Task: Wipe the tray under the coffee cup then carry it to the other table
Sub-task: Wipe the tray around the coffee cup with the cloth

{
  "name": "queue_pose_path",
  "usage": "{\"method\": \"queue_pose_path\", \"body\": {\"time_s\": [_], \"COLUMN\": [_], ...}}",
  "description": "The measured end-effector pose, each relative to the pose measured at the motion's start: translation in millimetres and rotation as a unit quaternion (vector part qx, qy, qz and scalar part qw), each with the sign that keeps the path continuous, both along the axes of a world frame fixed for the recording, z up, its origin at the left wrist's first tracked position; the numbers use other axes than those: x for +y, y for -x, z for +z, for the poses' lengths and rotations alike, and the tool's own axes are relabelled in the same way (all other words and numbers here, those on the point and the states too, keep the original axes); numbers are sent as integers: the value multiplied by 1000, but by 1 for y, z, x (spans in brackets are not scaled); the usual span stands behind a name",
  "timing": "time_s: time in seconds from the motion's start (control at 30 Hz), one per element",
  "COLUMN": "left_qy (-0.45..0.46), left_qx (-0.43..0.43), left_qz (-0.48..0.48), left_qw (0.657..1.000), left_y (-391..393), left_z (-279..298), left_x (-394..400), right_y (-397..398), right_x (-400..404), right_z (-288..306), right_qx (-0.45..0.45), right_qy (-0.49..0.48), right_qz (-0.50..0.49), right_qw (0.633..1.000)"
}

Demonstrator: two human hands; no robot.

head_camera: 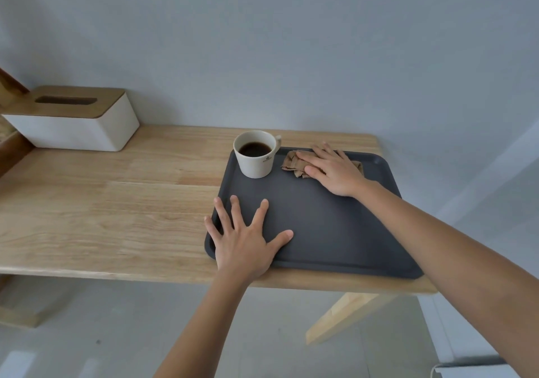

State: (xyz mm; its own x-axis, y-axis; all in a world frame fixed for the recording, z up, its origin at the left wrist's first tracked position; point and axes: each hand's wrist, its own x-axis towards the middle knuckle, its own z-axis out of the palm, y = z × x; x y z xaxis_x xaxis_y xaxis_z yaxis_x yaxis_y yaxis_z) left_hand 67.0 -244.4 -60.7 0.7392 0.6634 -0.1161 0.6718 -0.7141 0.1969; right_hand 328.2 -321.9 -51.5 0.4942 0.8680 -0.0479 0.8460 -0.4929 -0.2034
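A dark grey tray (pixel 329 226) lies at the right end of a wooden table (pixel 116 202). A white cup (pixel 256 154) of black coffee stands upright in the tray's far left corner. My right hand (pixel 332 170) presses flat on a crumpled brown paper napkin (pixel 293 163) on the tray's far side, just right of the cup. My left hand (pixel 245 237) rests palm down with fingers spread on the tray's near left corner, holding nothing.
A white tissue box with a wooden lid (pixel 73 118) sits at the table's far left against the wall. The tray's near edge lies close to the table's front edge. A slanted table leg (pixel 341 316) and pale floor show below.
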Motion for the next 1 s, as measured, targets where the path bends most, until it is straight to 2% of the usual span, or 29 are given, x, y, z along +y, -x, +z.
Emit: {"method": "queue_pose_path", "body": {"time_s": [0.3,0.43,0.57,0.87,1.0], "left_qy": [-5,-10,8,19,17], "left_qx": [2,2,14,6,3], "left_qz": [16,6,9,5,9], "left_qw": [1000,1000,1000,1000,1000], "left_y": [0,-3,3,1,-1], "left_z": [3,7,5,6,5], "left_x": [-2,-6,-2,-1,0], "right_y": [74,81,66,-26,-40], "right_x": [-63,-101,-94,-62,-54], "right_z": [1,4,4,9,5], "right_qx": [7,17,43,20,24], "right_qy": [-3,-1,5,14,-7], "right_qz": [50,43,43,2,-12], "right_qw": [999,999,998,1000,1000]}}
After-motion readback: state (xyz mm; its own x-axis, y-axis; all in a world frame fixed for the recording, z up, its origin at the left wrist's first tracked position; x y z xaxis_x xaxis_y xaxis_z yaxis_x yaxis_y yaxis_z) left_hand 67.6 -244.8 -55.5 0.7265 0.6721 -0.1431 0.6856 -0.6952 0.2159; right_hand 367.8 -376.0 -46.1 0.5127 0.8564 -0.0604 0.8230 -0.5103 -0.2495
